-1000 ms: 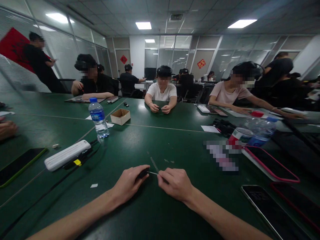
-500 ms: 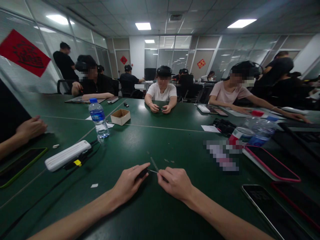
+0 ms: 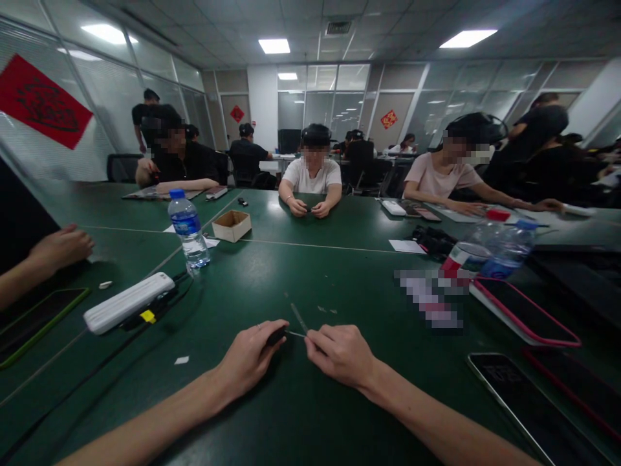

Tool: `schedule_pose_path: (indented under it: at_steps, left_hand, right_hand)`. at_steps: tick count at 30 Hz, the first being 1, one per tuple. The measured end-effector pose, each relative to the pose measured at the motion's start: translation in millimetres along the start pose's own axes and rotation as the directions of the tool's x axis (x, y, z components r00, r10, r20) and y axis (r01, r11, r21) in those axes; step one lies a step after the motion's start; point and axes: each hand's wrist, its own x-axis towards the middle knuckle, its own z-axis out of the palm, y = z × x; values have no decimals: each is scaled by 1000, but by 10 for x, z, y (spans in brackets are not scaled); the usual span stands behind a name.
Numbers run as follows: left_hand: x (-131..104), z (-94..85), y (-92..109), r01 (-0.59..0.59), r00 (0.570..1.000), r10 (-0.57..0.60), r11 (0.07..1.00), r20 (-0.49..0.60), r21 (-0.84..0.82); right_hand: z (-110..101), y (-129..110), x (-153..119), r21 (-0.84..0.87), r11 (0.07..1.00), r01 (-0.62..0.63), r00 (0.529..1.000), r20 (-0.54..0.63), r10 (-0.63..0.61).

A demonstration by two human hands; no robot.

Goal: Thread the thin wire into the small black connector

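My left hand (image 3: 252, 349) is closed around a small rounded black object (image 3: 277, 335), much of it hidden by the fingers. From its right side a thin pale strip (image 3: 295, 334) runs across to my right hand (image 3: 339, 353). The thumb and fingers of that hand are pinched together on a narrow, see-through strip (image 3: 297, 316), which slants up and left from the fingertips. Whether the two strips are joined, I cannot tell. Small clear scraps (image 3: 326, 309) lie on the green table (image 3: 262, 278) just beyond my hands.
At left are a white power strip (image 3: 129, 303) with black cables, a water bottle (image 3: 188, 230) and an open box (image 3: 231, 226). Phones (image 3: 504, 395) and bottles (image 3: 473, 249) stand or lie at right. Several people sit around; another person's hand (image 3: 63, 249) rests at far left.
Both my hands keep nearly the same pose and hold. The view has shifted slightly. At the back left, a standing person has moved right, behind the seated person in black.
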Motion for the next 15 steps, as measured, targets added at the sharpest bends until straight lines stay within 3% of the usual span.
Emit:
schedule_pose_path:
  at_steps: [3, 5, 7, 9, 15]
  left_hand:
    - [29, 1, 3, 42, 999, -42, 999, 6, -25]
    - [62, -13, 18, 96, 995, -95, 994, 19, -49]
    - [92, -38, 44, 133, 991, -131, 988, 32, -79]
    - [108, -68, 70, 151, 988, -147, 983, 36, -106]
    - [100, -104, 90, 159, 987, -158, 978, 20, -137]
  right_hand:
    - [-37, -132, 10, 27, 986, 163, 984, -71, -161]
    - [-49, -275, 16, 52, 943, 327, 940, -118, -319]
    - [-47, -381, 20, 70, 920, 386, 918, -132, -375]
    - [-35, -388, 23, 69, 938, 339, 936, -128, -329]
    - [-6, -109, 22, 47, 999, 28, 999, -30, -27]
